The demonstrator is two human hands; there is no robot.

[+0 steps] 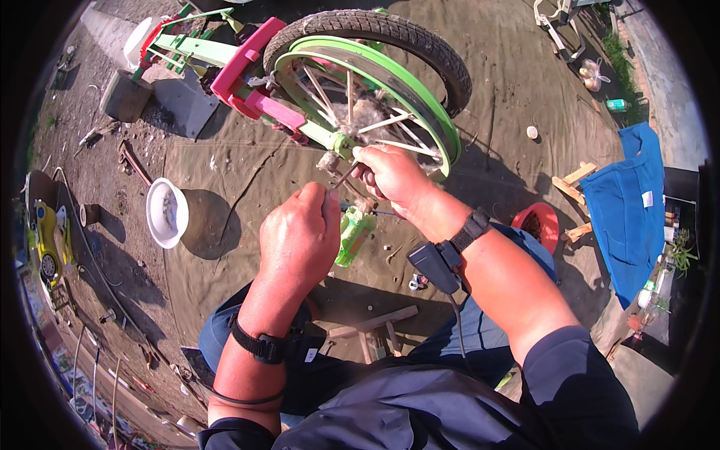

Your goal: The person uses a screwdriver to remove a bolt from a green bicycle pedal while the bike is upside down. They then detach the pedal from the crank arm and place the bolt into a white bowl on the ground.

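Observation:
A small pink and green bicycle frame (pixel 202 49) stretches away at the upper left. Its spoked wheel has a bright green rim (pixel 452 142), and the dusty black tyre (pixel 442 52) stands off the rim. Fibrous grey fluff (pixel 365 112) clings round the hub. My left hand (pixel 296 232) is closed round one end of a thin metal tool (pixel 345 177), whose exact kind I cannot make out. Pinched at the wheel's axle end, my right hand (pixel 394 176) grips the tool's other end. Beneath both hands lies a crumpled green plastic piece (pixel 354 234).
A white basin (pixel 166 214) sits left on the brown ground sheet (pixel 247 277). To the right are a red bowl (pixel 541 225) and blue cloth over a wooden stool (pixel 622 210). A yellow toy car (pixel 49 244) stands far left. Another low wooden stool (pixel 375 324) is between my legs.

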